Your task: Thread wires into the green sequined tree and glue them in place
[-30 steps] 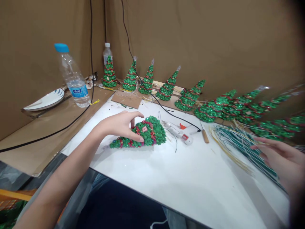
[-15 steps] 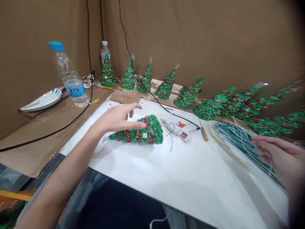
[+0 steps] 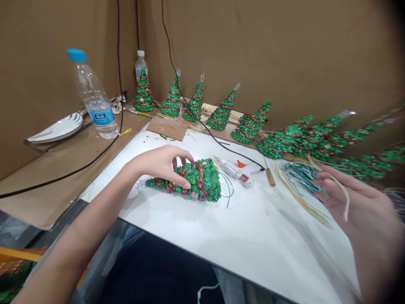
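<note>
A green sequin Christmas tree [image 3: 196,182] with red garland lies on its side on the white board [image 3: 240,240]. My left hand [image 3: 161,164] rests over its middle, thumb and fingers gripping it. My right hand [image 3: 354,202] hovers at the right above a pile of green and straw-coloured strips [image 3: 303,181], with one pale strip [image 3: 343,192] looped over its fingers. A white glue gun [image 3: 236,171] lies just beyond the tree.
A row of finished green trees [image 3: 249,126] lines the cardboard back wall. A water bottle [image 3: 93,99] and a white plate [image 3: 57,128] stand at left. A black cable [image 3: 202,124] crosses the table. A wooden-handled tool [image 3: 269,175] lies by the glue gun.
My left hand has come back down and gripped the lying tree, which has turned. My right hand has risen from the strips, with a pale strip in its fingers.
</note>
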Tool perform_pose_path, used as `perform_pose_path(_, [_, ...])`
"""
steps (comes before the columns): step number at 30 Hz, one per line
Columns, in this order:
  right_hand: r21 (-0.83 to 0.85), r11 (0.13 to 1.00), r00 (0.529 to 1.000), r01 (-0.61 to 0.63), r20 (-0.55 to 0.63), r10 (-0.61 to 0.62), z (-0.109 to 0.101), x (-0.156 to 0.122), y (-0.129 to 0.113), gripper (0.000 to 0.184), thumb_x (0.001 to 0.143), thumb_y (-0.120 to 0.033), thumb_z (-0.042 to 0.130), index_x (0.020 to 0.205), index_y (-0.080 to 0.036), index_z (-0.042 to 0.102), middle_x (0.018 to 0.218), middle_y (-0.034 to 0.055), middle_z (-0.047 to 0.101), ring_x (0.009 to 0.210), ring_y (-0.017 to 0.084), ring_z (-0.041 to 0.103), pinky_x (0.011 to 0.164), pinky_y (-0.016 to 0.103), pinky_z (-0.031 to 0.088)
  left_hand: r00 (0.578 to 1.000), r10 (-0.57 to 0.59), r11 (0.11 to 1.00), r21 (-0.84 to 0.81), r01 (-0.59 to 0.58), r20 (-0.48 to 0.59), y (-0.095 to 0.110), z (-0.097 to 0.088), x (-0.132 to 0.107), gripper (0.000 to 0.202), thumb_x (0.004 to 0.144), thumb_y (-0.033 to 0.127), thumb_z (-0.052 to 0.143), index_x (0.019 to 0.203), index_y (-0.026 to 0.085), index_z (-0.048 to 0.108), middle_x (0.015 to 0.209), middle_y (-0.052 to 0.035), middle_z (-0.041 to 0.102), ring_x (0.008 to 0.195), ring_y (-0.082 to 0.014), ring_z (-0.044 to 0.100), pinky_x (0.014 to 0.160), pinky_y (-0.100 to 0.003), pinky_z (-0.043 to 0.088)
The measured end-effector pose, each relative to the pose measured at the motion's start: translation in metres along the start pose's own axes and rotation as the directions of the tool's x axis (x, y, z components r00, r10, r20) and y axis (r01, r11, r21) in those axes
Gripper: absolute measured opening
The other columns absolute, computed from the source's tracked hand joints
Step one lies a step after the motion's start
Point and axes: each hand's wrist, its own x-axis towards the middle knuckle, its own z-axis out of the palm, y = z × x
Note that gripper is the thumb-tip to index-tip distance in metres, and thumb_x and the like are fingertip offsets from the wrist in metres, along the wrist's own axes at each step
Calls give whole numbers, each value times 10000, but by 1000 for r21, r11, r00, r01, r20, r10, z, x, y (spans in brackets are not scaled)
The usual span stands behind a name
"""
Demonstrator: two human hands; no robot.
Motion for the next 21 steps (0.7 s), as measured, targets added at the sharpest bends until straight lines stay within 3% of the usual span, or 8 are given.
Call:
perform_pose_path(3, [97, 982, 986, -165, 27, 163, -2, 3, 1, 471, 349, -236, 915, 783, -141, 759, 835, 113, 655, 670, 174, 616, 453, 273, 472, 999, -44, 999, -26, 45, 10, -3, 0, 2, 704, 678, 548, 761, 1251, 167, 615, 1018, -98, 706, 833, -202, 666, 711, -285, 506])
perform_pose_path(9, [68, 993, 988, -98, 125, 89, -4, 10, 4, 377, 473, -353, 916, 744, -137, 767, 743, 112, 682, 595, 193, 643, 433, 318, 453, 992, -122, 992, -26, 121, -35, -9, -4, 1, 612, 800, 546, 647, 1260, 144, 613, 1080, -118, 712, 919, -217, 678, 730, -279, 508])
perform_pose_path(15, [143, 974, 980, 177, 71, -188, 25, -25, -13, 218, 583, -335, 878, 652, -165, 760, 661, 84, 644, 528, 161, 606, 385, 290, 466, 995, -88, 996, 4, 88, -38, -12, -5, 1, 609, 828, 547, 613, 1266, 124, 613, 1128, -124, 712, 921, -209, 681, 747, -268, 498])
perform_pose_path(18, [100, 946, 941, 309, 113, -319, 42, -55, -28, 74, 758, -267, 765, 746, -195, 776, 757, 82, 656, 597, 143, 616, 417, 262, 514, 996, -81, 997, 10, 81, -38, -14, -5, 2, 609, 835, 537, 607, 1275, 116, 608, 1139, -128, 711, 920, -205, 680, 748, -266, 494])
perform_pose_path(21, [77, 887, 858, 455, 230, -459, 56, -83, -44, 108, 833, -191, 673, 829, -223, 776, 858, 80, 665, 714, 160, 637, 424, 242, 545, 996, -84, 996, 7, 85, -38, -15, -4, 2, 614, 835, 527, 606, 1283, 108, 599, 1132, -132, 716, 923, -207, 678, 755, -270, 490])
